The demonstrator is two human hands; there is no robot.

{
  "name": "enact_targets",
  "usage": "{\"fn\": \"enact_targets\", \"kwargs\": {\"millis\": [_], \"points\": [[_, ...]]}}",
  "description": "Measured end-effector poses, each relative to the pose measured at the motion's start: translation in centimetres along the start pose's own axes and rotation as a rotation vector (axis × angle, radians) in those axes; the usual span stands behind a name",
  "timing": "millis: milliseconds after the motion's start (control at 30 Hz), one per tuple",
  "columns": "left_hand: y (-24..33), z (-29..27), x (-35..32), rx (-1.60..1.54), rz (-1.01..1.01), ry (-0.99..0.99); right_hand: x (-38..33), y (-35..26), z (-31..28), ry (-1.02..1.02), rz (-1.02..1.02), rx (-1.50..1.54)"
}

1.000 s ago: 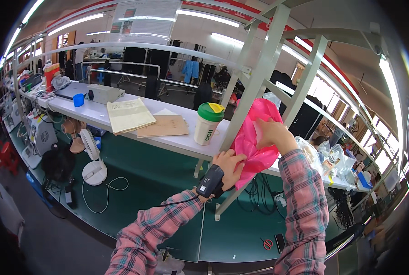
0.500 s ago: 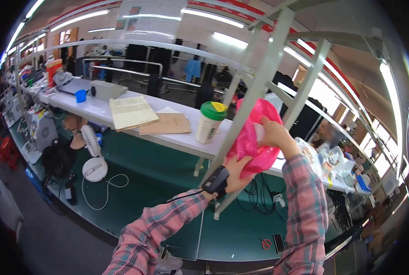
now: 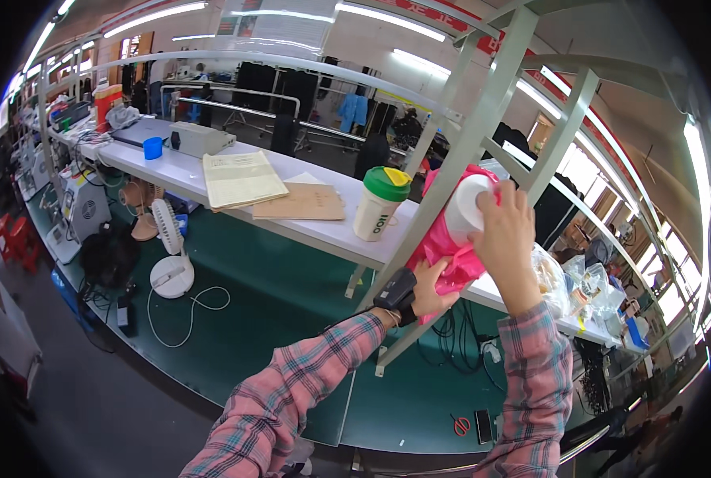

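Note:
A pink plastic bag [image 3: 465, 269] is bunched on the white shelf, just behind a grey metal post. My left hand [image 3: 431, 293], a dark device strapped at its wrist, is closed on the bag's lower near side. Out of the bag's mouth shows a white cylinder [image 3: 461, 210], which looks like a roll of paper. The fingers of my right hand [image 3: 507, 235] are curled round its right end. Its lower part is hidden by the bag. To the left of the post stands a cream cup [image 3: 371, 217] with a green and yellow lid.
A grey post [image 3: 467, 151] rises right beside my hands. Left along the shelf lie an open notebook [image 3: 244, 178], a brown envelope [image 3: 312, 203] and a blue cup [image 3: 152, 147]. Clear plastic bags [image 3: 586, 279] lie to the right. Below are a white fan [image 3: 168, 239], red scissors [image 3: 460, 426] and a phone [image 3: 484, 426].
The white cylinder, mostly hidden inside the pink bag before, now shows well out of its mouth. My right hand has shifted right onto its end. My left hand keeps hold of the bag.

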State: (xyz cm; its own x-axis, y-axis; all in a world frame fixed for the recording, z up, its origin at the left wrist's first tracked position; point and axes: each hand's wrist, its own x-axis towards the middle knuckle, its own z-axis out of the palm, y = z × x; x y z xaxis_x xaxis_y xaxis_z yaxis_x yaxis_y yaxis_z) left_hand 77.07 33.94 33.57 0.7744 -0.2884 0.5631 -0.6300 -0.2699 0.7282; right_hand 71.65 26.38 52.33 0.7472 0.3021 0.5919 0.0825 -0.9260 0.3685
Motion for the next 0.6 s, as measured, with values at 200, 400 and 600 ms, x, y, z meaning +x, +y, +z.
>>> {"fn": "enact_targets", "kwargs": {"millis": [200, 400, 600], "points": [[0.2, 0.0, 0.5, 0.043, 0.081, 0.048, -4.5, 4.0, 0.1, 0.353, -0.051, 0.484], [0.8, -0.9, -0.4, 0.093, 0.111, 0.023, -8.1, 5.6, 4.3, 0.316, 0.200, 1.694], [3.2, -3.3, -3.2, 0.127, 0.048, 0.011, -12.6, 5.9, 3.5, 0.687, 0.153, 2.095]]}}
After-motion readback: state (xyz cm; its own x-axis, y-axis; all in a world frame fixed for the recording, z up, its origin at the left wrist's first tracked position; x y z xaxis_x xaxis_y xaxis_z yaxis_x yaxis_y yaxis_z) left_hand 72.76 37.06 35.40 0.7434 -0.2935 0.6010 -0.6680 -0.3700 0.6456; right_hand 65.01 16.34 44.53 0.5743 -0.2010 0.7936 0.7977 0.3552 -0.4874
